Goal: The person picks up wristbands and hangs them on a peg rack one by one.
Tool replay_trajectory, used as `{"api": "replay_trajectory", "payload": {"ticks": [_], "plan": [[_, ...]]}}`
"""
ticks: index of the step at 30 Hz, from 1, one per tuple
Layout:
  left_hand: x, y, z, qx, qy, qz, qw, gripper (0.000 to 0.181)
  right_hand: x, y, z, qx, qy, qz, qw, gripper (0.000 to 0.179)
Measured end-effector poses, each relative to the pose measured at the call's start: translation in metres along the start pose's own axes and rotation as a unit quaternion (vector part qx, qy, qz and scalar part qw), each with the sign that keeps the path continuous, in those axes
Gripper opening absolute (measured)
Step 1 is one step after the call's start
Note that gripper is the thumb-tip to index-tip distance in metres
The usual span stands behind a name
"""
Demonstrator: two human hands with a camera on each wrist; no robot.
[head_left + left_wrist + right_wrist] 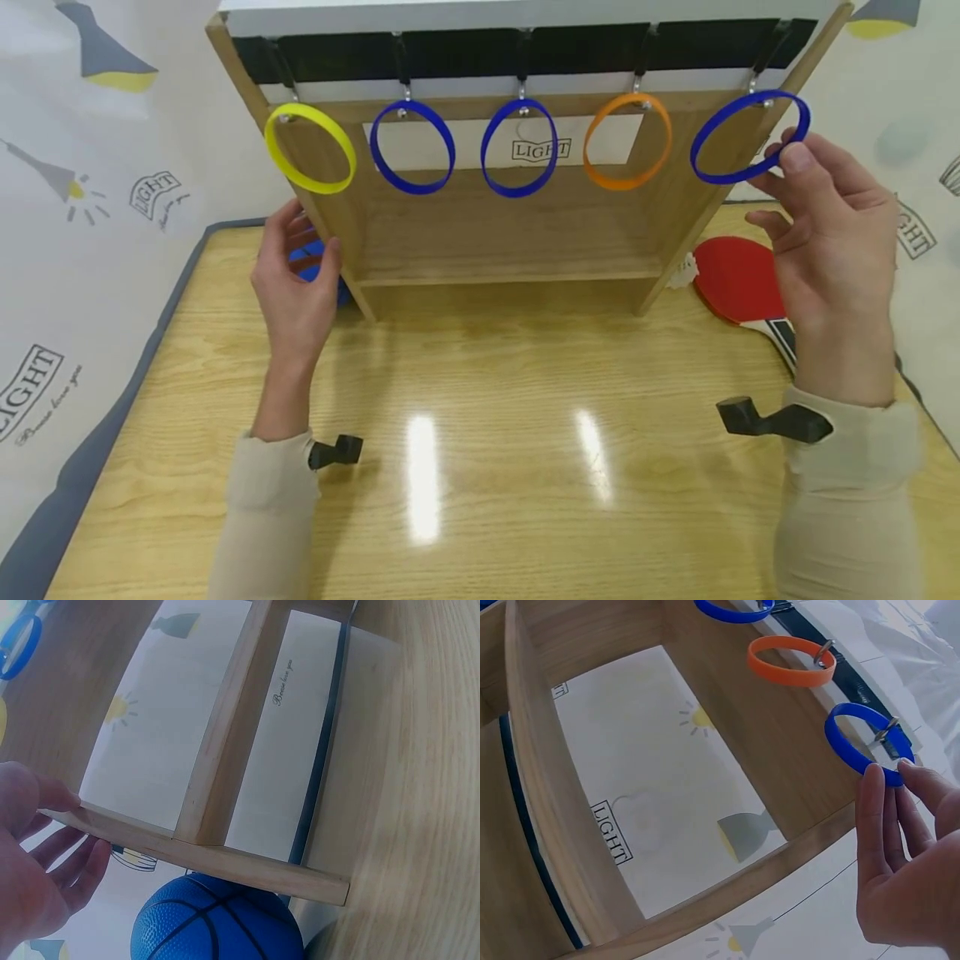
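Observation:
A wooden shelf (510, 280) stands on the table, with a row of silicone wristbands hanging from metal hooks along its top. My right hand (840, 208) pinches the rightmost blue wristband (729, 178) between thumb and fingertips. That band (845, 750) still hangs through its hook and is tilted outward. At the shelf's left side, my left hand (296, 287) holds the edge of the side panel (142, 835), thumb on one face and fingers on the other. A yellow wristband (345, 154), two more blue wristbands (452, 150) and an orange wristband (630, 183) hang freely.
A blue mini basketball (217, 922) sits beside the shelf's left side, mostly behind my hand in the head view. To the right lies a red table tennis paddle (738, 279) next to a small whitish object (682, 272). Printed white sheeting (112, 250) borders the table.

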State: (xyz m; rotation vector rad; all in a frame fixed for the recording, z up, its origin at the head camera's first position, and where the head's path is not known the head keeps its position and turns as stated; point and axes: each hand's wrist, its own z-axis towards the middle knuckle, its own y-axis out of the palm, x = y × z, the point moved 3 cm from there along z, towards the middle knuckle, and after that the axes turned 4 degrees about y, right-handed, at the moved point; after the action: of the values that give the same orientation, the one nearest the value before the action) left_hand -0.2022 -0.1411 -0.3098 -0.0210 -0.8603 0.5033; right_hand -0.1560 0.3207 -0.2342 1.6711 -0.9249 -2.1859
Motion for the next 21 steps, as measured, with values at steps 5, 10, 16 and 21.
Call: {"api": "replay_trajectory", "payload": {"ticks": [5,10,16,21], "plan": [[0.001,0.000,0.000,0.000,0.010,0.004,0.9999,0.043,0.006,-0.001,0.001,-0.005,0.001,-0.027,0.9996,0.043],[0.002,0.000,-0.001,0.007,-0.008,0.000,0.9999,0.043,0.009,-0.003,0.001,0.003,0.003,-0.068,0.9977,0.046],[0.003,0.001,0.001,0.002,-0.004,0.000,1.0000,0.044,0.011,-0.010,-0.003,-0.001,-0.001,-0.115,0.9934,0.049],[0.020,0.000,0.007,-0.017,0.001,0.007,0.9998,0.043,0.012,-0.018,-0.012,-0.019,0.000,-0.153,0.9880,0.048]]}}
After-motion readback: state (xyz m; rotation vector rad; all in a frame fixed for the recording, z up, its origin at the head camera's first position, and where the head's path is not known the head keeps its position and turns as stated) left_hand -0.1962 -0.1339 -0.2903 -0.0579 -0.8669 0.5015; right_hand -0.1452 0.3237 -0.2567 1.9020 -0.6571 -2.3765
